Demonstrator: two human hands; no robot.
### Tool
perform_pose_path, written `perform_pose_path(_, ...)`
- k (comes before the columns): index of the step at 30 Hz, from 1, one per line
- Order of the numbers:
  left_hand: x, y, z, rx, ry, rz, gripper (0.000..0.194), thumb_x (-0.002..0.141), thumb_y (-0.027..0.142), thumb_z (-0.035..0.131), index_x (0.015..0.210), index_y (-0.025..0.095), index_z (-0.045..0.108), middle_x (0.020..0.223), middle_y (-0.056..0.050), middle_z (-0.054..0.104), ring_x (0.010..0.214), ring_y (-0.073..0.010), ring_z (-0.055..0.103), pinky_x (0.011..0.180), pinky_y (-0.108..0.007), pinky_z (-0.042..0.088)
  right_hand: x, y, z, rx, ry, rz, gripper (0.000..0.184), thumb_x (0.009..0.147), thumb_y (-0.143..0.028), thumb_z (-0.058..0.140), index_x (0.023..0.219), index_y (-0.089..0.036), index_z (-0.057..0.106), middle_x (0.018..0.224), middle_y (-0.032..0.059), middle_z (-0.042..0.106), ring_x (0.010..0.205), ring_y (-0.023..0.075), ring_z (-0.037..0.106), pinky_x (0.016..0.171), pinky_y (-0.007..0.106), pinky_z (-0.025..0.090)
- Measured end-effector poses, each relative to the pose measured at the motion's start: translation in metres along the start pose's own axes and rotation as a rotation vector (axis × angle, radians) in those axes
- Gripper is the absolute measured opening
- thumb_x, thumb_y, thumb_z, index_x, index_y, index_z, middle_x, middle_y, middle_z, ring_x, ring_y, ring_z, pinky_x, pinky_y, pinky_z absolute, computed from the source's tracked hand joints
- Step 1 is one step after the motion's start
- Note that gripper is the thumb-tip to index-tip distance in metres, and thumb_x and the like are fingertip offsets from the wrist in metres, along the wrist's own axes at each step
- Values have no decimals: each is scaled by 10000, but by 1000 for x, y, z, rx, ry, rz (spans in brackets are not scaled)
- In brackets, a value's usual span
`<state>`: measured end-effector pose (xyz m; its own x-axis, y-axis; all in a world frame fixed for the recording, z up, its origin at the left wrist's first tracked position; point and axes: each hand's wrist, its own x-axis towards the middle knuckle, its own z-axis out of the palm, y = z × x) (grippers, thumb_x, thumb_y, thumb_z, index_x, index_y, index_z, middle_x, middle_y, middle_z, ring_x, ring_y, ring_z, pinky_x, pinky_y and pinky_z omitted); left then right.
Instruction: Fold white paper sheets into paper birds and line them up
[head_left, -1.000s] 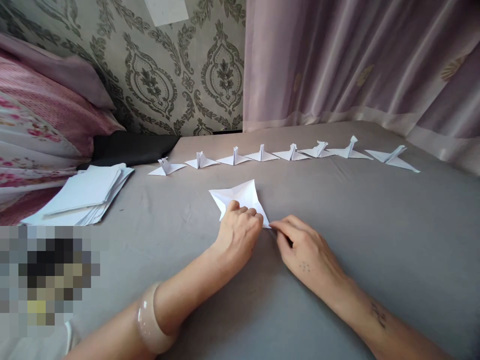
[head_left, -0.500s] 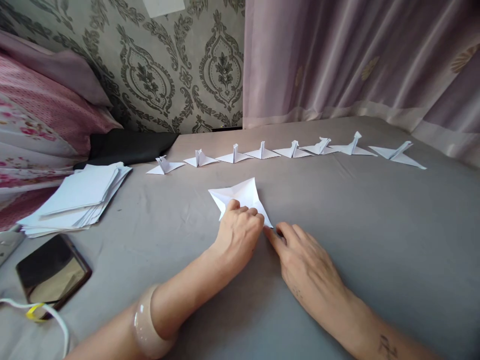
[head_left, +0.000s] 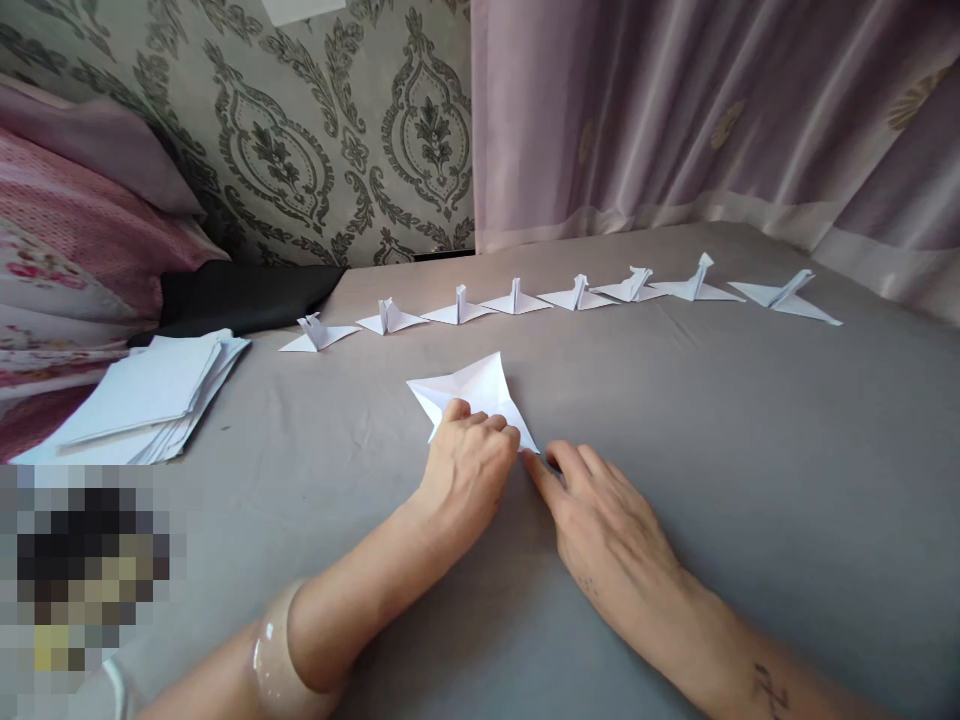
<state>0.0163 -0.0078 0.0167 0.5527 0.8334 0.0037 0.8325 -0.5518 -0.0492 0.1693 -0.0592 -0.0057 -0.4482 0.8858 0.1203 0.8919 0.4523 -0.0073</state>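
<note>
Holding left hand curled, knuckles up, over folded paper mid-frame; can't tell if pinching. Got right hand palm-down, thumb and forefinger spread by paper's lower-right corner; pinched together a second ago.

Damask-patterned wall, mauve curtain, grey-covered surface, possibly a bed, soft light.

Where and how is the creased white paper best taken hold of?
Likely pinch the white paper by its far corner, coming from the far side: that corner juts out free, while the left hand covers the near part and the right hand sits at the near right corner.
</note>
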Motion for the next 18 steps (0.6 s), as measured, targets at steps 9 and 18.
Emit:
perform_pose_path(9,0,-1,3,-3,47,8,238,849,111,457,634,167,542,632,-34,612,594,-175,561,671,-346,289,1,1,-3,-4,0,-3,356,820,1,459,1082,-180,617,869,71,563,750,213,508,671,385,438)
perform_pose_path(18,-1,-1,4,-10,14,-8,191,815,78,482,665,161,567,662,-35,629,631,-196,585,701,-356,301,1,5,-1,71,-25,20,332,831,15,405,999,-169,624,894,74,587,771,222,535,704,409,468)
